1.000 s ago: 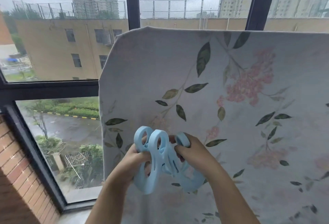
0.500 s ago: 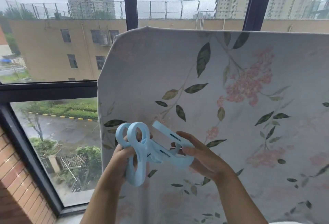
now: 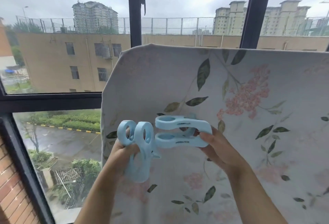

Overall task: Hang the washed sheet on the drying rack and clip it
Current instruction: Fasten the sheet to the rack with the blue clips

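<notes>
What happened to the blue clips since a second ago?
The right hand pulled one blue clip out of the bunch, to the right, and now holds it sideways. The left hand keeps gripping the other clip, rings up. The flowered sheet still hangs as before, with no clip on it.

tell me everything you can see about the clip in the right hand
The clip is large, pale blue, seemingly smooth moulded plastic. It has two long arms, each with an oval ring hole at its left end and dark slots along its side. It lies roughly level, one arm above the other with a gap between, before the floral sheet. The right hand grips its right end. Its rings sit beside the second clip held by the left hand; whether they touch is unclear.
</notes>
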`<move>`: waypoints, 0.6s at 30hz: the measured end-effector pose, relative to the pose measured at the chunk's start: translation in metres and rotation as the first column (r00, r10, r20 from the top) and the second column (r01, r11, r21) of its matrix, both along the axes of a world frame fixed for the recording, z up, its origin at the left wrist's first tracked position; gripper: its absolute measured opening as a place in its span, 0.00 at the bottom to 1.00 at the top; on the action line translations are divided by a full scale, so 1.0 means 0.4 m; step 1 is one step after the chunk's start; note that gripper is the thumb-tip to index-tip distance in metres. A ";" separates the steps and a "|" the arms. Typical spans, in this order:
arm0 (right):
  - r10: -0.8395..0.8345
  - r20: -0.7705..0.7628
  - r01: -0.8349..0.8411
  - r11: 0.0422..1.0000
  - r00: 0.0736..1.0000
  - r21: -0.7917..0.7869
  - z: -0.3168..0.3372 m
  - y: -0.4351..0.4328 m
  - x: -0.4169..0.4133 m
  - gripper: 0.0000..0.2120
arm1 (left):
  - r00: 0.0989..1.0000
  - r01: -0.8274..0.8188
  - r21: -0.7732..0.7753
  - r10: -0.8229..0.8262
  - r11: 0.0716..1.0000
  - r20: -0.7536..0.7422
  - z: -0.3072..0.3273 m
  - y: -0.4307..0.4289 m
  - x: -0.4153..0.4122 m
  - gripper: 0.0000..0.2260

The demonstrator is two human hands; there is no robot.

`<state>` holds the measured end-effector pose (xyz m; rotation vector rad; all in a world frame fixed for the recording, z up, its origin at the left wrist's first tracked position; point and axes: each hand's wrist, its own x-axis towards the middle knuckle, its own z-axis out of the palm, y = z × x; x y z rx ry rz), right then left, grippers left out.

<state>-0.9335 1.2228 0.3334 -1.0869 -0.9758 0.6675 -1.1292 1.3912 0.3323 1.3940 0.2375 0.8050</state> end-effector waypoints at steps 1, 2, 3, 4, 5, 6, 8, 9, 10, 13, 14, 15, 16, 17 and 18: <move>-0.015 0.079 0.014 1.000 0.997 0.008 0.049 -0.011 0.014 0.36 | 0.998 -0.064 0.063 0.063 0.996 0.012 0.029 0.020 -0.001 0.13; -0.019 0.149 0.017 1.000 0.989 0.013 0.099 -0.021 0.030 0.36 | 0.993 -0.113 0.120 0.108 0.986 0.044 0.064 0.043 -0.004 0.15; -0.024 0.198 0.021 1.000 0.980 0.016 0.149 -0.028 0.047 0.36 | 0.988 -0.138 0.163 0.124 0.977 0.093 0.101 0.066 -0.008 0.15; -0.036 0.236 0.033 0.999 0.971 0.017 0.194 -0.033 0.062 0.37 | 0.983 -0.147 0.194 0.121 0.970 0.141 0.135 0.088 -0.013 0.14; -0.056 0.273 0.053 0.998 0.960 0.020 0.237 -0.035 0.074 0.38 | 0.976 -0.157 0.216 0.118 0.964 0.181 0.169 0.109 -0.016 0.12; -0.073 0.307 0.070 0.997 0.949 0.024 0.277 -0.034 0.083 0.39 | 0.972 -0.167 0.237 0.120 0.957 0.202 0.200 0.127 -0.014 0.12; -0.083 0.373 0.078 0.997 0.924 0.029 0.349 -0.029 0.091 0.36 | 0.975 -0.185 0.293 0.137 0.938 0.177 0.253 0.160 0.000 0.10; -0.078 0.415 0.073 0.997 0.907 0.029 0.387 -0.024 0.092 0.35 | 0.977 -0.193 0.327 0.152 0.925 0.147 0.280 0.174 0.011 0.08; -0.064 0.456 0.059 0.998 0.888 0.025 0.421 -0.020 0.089 0.33 | 0.981 -0.187 0.361 0.159 0.913 0.107 0.299 0.185 0.022 0.08; -0.077 0.582 0.072 0.997 0.810 0.032 0.521 -0.005 0.075 0.26 | 0.987 -0.154 0.427 0.162 0.891 0.019 0.343 0.211 0.053 0.11; -0.094 0.618 0.093 0.995 0.781 0.035 0.550 0.000 0.069 0.24 | 0.985 -0.153 0.443 0.172 0.883 -0.003 0.350 0.218 0.062 0.13; -0.106 0.651 0.108 0.993 0.752 0.037 0.582 0.004 0.062 0.23 | 0.981 -0.163 0.459 0.193 0.873 -0.019 0.357 0.227 0.070 0.13; -0.105 0.684 0.115 0.993 0.722 0.031 0.609 0.009 0.058 0.23 | 0.975 -0.177 0.464 0.219 0.868 -0.038 0.358 0.235 0.079 0.12; -0.101 0.718 0.119 0.993 0.689 0.025 0.637 0.017 0.053 0.24 | 0.968 -0.191 0.464 0.244 0.865 -0.056 0.357 0.246 0.087 0.11; -0.100 0.753 0.128 0.992 0.650 0.020 0.665 0.026 0.046 0.26 | 0.966 -0.190 0.458 0.249 0.868 -0.070 0.357 0.257 0.096 0.12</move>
